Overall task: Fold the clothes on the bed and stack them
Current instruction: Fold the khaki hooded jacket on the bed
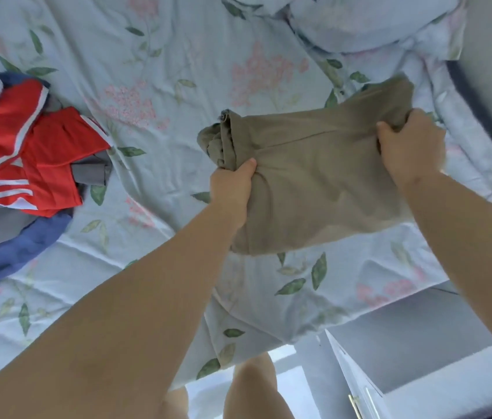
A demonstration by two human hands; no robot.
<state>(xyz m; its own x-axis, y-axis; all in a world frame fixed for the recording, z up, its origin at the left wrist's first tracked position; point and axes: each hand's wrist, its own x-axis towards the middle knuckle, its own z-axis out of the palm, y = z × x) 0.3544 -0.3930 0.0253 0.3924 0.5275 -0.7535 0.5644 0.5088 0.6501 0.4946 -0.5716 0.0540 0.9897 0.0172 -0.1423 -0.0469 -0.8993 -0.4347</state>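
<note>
Khaki garment [314, 176], folded, sits ctr-right of frame over the floral bedsheet [154, 55]. Left hand [232, 189] grips its left edge w/ fingers curled under, thumb on top; right hand [411, 149] clutches the right edge, bunched. Red, grey & blue clothes pile [27, 164] at far left.

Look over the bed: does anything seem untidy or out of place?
Yes. At the left edge of the bed a red garment, gray garment and blue garment lie in a crumpled heap, not stacked. The khaki garment, gripped by the left hand and the right hand, bunches at its left end.
</note>
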